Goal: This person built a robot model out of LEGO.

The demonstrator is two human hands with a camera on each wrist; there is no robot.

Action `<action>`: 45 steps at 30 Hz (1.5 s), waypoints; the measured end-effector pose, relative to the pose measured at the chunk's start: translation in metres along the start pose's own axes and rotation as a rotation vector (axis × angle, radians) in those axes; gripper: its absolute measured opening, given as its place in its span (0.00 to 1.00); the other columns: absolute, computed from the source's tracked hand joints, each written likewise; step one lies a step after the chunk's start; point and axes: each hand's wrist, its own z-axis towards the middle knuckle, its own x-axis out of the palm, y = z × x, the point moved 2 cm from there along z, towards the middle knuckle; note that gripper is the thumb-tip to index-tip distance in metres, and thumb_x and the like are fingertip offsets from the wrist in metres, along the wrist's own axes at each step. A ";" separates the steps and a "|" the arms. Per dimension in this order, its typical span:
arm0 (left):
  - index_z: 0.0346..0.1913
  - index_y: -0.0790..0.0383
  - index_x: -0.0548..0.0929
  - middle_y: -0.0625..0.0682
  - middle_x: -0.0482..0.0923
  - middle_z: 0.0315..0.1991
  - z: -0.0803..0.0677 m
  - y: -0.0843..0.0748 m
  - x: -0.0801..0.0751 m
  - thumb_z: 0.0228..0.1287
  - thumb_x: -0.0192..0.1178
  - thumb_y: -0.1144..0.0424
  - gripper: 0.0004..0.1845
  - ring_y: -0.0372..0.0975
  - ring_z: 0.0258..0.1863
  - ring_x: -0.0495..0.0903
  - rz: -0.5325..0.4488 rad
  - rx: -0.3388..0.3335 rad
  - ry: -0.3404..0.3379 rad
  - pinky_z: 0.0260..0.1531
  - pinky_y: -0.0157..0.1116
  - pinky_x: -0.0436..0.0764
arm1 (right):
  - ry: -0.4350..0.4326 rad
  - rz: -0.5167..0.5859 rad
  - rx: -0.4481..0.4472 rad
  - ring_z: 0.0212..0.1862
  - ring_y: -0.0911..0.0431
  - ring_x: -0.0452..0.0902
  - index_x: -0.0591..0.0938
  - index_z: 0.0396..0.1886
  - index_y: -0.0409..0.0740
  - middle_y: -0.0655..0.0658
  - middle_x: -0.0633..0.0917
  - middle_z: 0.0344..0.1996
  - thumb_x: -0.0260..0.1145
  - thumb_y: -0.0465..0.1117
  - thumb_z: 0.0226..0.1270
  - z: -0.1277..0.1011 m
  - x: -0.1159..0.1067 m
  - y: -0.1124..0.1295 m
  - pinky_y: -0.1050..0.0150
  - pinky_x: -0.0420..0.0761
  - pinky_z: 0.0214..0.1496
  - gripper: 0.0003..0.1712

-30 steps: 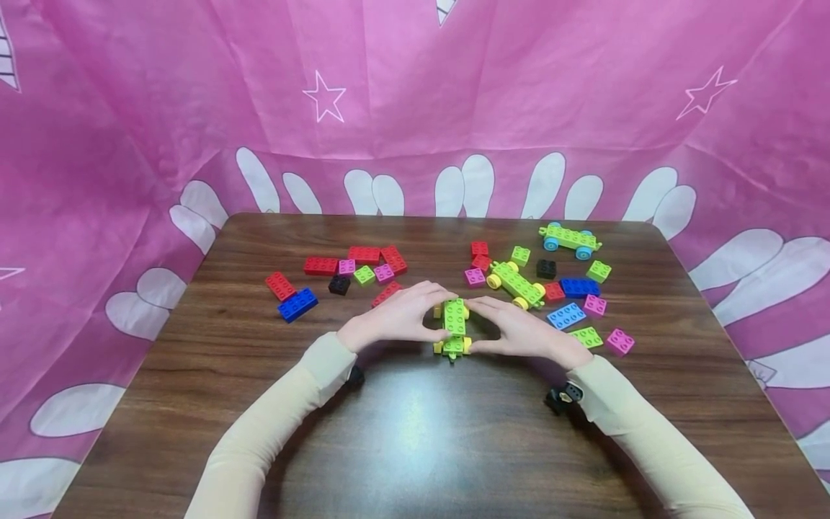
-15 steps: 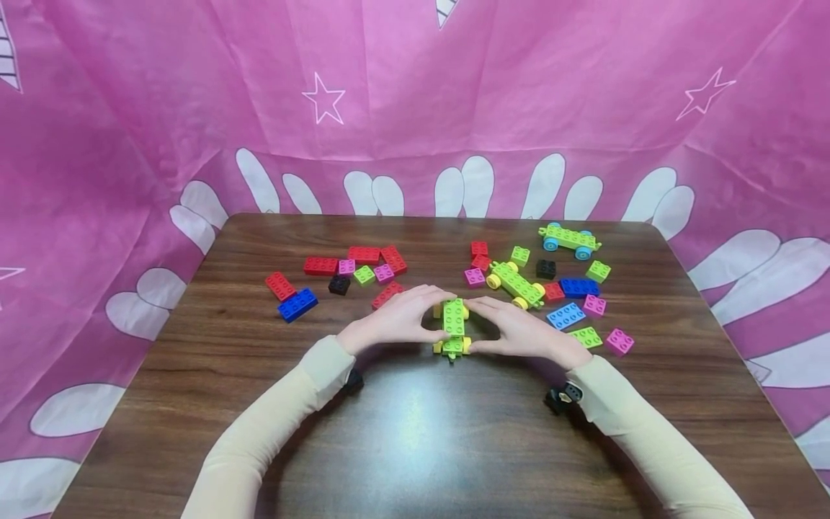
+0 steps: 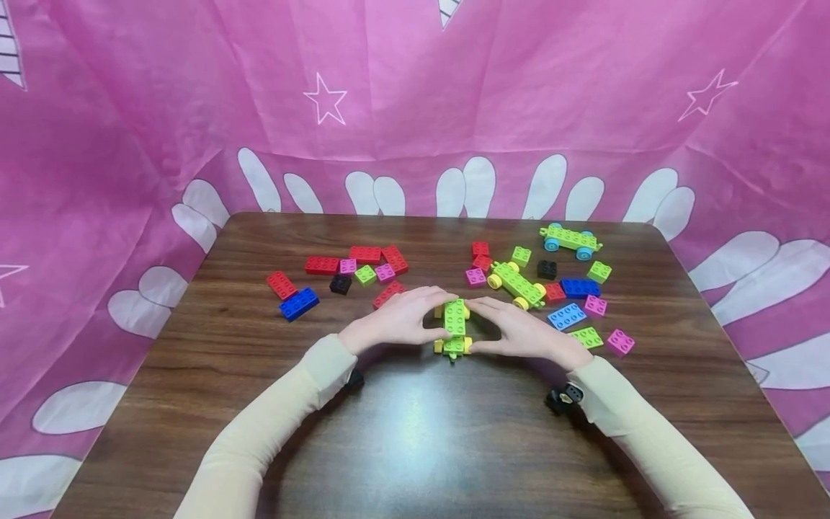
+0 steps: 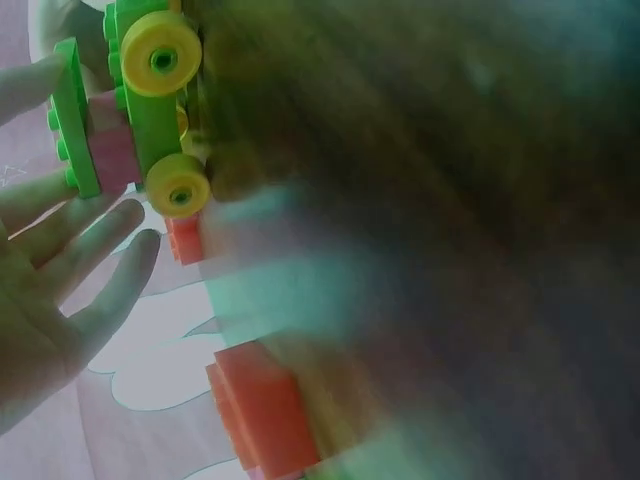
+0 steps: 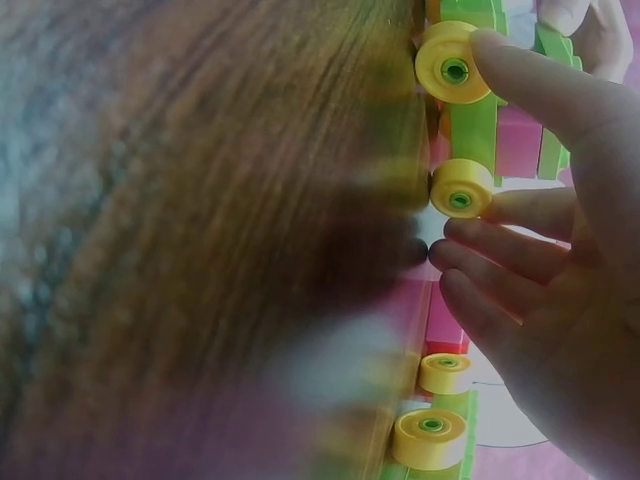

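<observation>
While both hands meet at the middle of the tabletop, I see them holding one small green wheeled car between them. My left hand curls in from its side, forefinger over the far end and thumb against the near end; my right hand mirrors it from the other side. Both sets of fingers are bent round the toy and pinch it, though in the left wrist view the lower fingers lie spread and fairly straight beside it. The car stands on its yellow wheels, long axis running from the near edge toward the far edge, with a pink brick and a green plate stacked on its chassis.

To do this step well, I judge that I should keep the wheels flat on the tabletop and press evenly from both ends, so the chassis does not roll away or tip. Thumbs belong on the body, not on a wheel; the right wrist view shows a fingertip touching the upper yellow wheel, which could let it turn under load.

Loose bricks lie toward the far edge: red, blue and black ones on the far left, a second green car with yellow wheels and one with blue wheels on the far right.

Much is hard to read. Both wrist views are badly blurred over most of their area, and I cannot tell whether the stacked pieces are fully seated.
</observation>
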 end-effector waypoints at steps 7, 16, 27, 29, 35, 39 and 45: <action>0.70 0.55 0.70 0.50 0.73 0.65 -0.001 0.001 0.004 0.63 0.65 0.44 0.36 0.40 0.62 0.75 -0.022 0.003 -0.029 0.57 0.40 0.81 | 0.000 0.000 -0.005 0.70 0.46 0.70 0.68 0.72 0.39 0.39 0.74 0.69 0.71 0.60 0.61 0.001 0.001 -0.001 0.46 0.74 0.69 0.47; 0.70 0.61 0.71 0.53 0.73 0.60 -0.004 0.000 0.010 0.60 0.69 0.49 0.38 0.42 0.52 0.76 -0.093 -0.012 -0.073 0.49 0.37 0.80 | 0.014 0.013 -0.005 0.69 0.47 0.71 0.69 0.72 0.41 0.41 0.75 0.68 0.72 0.60 0.59 0.001 0.004 -0.001 0.47 0.75 0.69 0.47; 0.64 0.58 0.77 0.53 0.79 0.61 -0.009 0.004 0.012 0.55 0.72 0.48 0.35 0.43 0.61 0.79 -0.193 -0.071 -0.149 0.62 0.43 0.78 | 0.012 0.007 0.004 0.69 0.48 0.72 0.69 0.72 0.41 0.42 0.76 0.67 0.72 0.62 0.58 0.000 0.005 -0.002 0.47 0.75 0.69 0.48; 0.64 0.58 0.77 0.53 0.79 0.62 -0.009 0.004 0.012 0.56 0.72 0.49 0.34 0.43 0.62 0.78 -0.194 -0.071 -0.143 0.62 0.43 0.78 | 0.010 0.006 0.002 0.69 0.48 0.72 0.69 0.72 0.41 0.42 0.76 0.67 0.72 0.62 0.58 0.001 0.005 -0.002 0.47 0.75 0.69 0.48; 0.66 0.58 0.75 0.53 0.78 0.63 -0.008 0.003 0.011 0.57 0.70 0.50 0.35 0.44 0.63 0.77 -0.197 -0.092 -0.113 0.63 0.45 0.78 | 0.003 0.002 -0.007 0.69 0.48 0.72 0.70 0.71 0.41 0.42 0.76 0.67 0.72 0.61 0.58 0.001 0.005 -0.003 0.47 0.75 0.69 0.48; 0.68 0.59 0.73 0.54 0.76 0.64 -0.008 0.001 0.011 0.59 0.69 0.50 0.36 0.44 0.64 0.77 -0.178 -0.092 -0.105 0.63 0.45 0.77 | -0.006 0.000 -0.020 0.68 0.48 0.72 0.70 0.71 0.40 0.41 0.76 0.67 0.73 0.60 0.58 0.002 0.003 -0.003 0.48 0.75 0.69 0.47; 0.70 0.60 0.71 0.55 0.75 0.66 -0.010 0.000 0.010 0.61 0.67 0.50 0.36 0.46 0.64 0.76 -0.159 -0.085 -0.098 0.64 0.45 0.77 | -0.007 -0.003 -0.027 0.68 0.47 0.73 0.70 0.71 0.39 0.41 0.76 0.67 0.72 0.60 0.58 0.003 0.002 -0.003 0.47 0.75 0.69 0.47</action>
